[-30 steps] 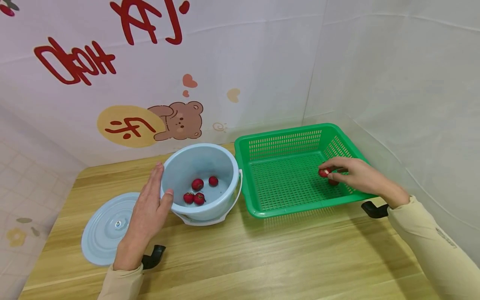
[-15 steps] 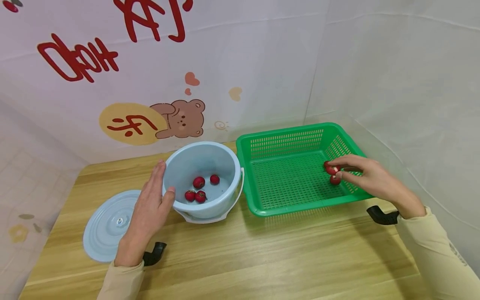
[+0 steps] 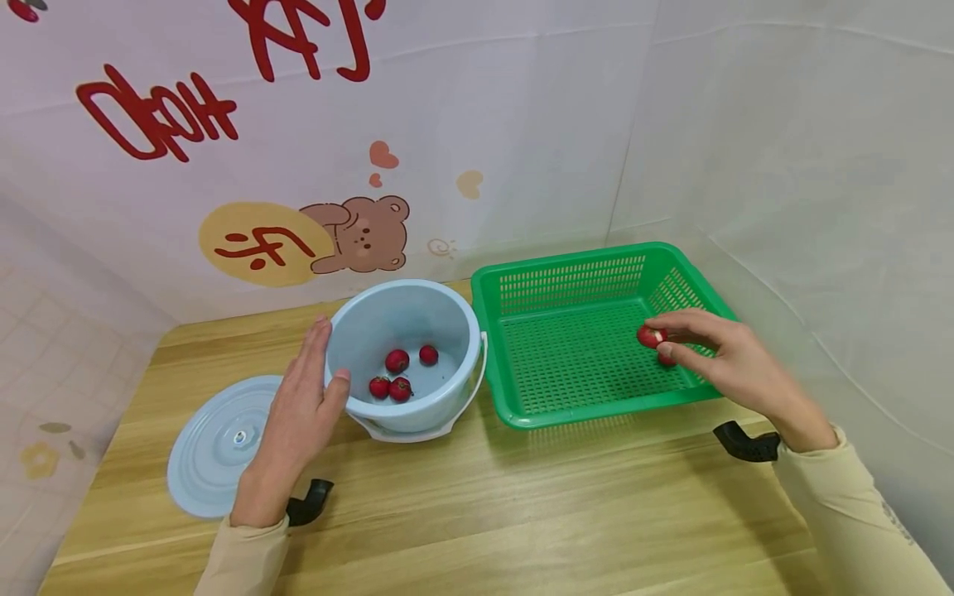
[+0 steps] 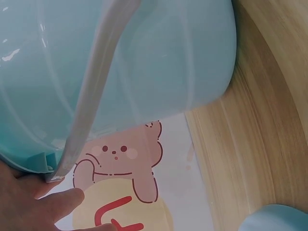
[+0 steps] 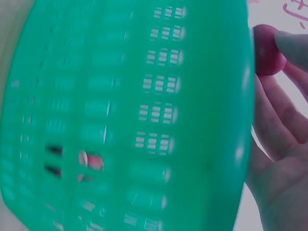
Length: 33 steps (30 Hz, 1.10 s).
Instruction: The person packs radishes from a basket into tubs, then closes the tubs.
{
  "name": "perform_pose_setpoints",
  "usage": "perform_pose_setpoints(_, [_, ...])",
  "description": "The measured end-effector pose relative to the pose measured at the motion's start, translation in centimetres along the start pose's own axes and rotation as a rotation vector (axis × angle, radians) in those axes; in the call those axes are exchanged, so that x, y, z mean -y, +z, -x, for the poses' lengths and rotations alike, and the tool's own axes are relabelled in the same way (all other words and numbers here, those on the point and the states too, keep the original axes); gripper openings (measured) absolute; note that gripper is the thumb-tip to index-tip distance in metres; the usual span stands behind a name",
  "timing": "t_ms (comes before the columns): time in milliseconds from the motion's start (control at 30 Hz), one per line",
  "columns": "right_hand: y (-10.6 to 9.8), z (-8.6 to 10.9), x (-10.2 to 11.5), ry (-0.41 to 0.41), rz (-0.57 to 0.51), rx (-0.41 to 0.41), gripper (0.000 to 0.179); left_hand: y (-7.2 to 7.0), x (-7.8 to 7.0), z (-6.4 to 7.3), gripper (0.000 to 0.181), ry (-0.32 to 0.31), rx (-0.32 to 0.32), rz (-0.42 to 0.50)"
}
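My right hand (image 3: 734, 364) pinches a small round red fruit (image 3: 651, 336) between thumb and fingertips over the right end of the green basket (image 3: 514, 420). In the right wrist view this held fruit (image 5: 267, 50) shows above the basket's rim. Below it, another red fruit (image 3: 667, 358) in the basket is partly hidden by the thumb. My left hand (image 3: 301, 414), fingers straight, rests against the left side of the light blue bucket (image 3: 417, 420). Several red fruits (image 3: 397, 361) lie on the bucket's floor. The left wrist view shows fingers beside the bucket handle's (image 4: 91, 96) end.
A light blue lid (image 3: 216, 455) lies on the wooden table (image 3: 477, 513) left of the bucket, partly behind my left forearm. Bucket and basket stand side by side. A white printed cloth (image 3: 537, 149) hangs behind them and along the right side.
The right hand has raised a red fruit from the others in the basket and shifted slightly. The left hand has stayed at the bucket.
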State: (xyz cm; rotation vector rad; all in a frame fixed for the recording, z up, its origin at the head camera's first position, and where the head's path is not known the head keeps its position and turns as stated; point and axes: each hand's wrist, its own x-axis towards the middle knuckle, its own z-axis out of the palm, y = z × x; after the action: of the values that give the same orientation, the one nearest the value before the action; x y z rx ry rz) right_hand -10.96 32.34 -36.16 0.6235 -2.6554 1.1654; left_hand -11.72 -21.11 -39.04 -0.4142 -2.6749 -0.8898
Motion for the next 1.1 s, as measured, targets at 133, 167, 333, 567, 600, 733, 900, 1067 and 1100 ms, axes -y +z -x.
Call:
perform_pose_setpoints(133, [0.9, -0.3, 0.8, -0.059, -0.048, -0.032, 0.042, 0.1, 0.1, 0.0, 0.067, 0.002, -0.004, 0.002])
perform_pose_setpoints(167, [1.2, -0.4, 1.1, -0.071, -0.060, -0.038, 0.042, 0.1, 0.1, 0.0, 0.067, 0.003, -0.004, 0.002])
perform_pose_setpoints(333, [2.3, -0.8, 2.2, -0.075, -0.078, -0.067, 0.040, 0.1, 0.1, 0.1, 0.067, 0.003, -0.006, 0.004])
perform_pose_setpoints(567, [3.7, -1.7, 4.3, -0.082, -0.075, -0.103, 0.039, 0.1, 0.0, 0.0, 0.067, 0.000, -0.004, 0.008])
perform_pose_setpoints(600, [3.8, -1.8, 4.7, -0.099, -0.089, -0.106, 0.040, 0.1, 0.0, 0.0, 0.067, 0.000, -0.003, 0.008])
perform_pose_setpoints(733, [4.6, -2.3, 5.9, -0.171, -0.175, -0.112, 0.044, 0.1, 0.0, -0.1, 0.067, -0.001, -0.004, 0.010])
perform_pose_setpoints(900, [5.6, -2.9, 6.8, -0.221, -0.242, -0.106, 0.046, 0.1, 0.0, 0.0, 0.067, -0.008, -0.005, 0.010])
perform_pose_setpoints(1067, [6.6, -3.4, 7.5, -0.253, -0.273, -0.104, 0.045, 0.2, 0.1, 0.0, 0.067, -0.013, 0.000, 0.009])
perform_pose_setpoints(1100, [6.8, -3.5, 7.7, -0.255, -0.283, -0.103, 0.045, 0.2, 0.1, 0.0, 0.067, -0.014, 0.001, 0.008])
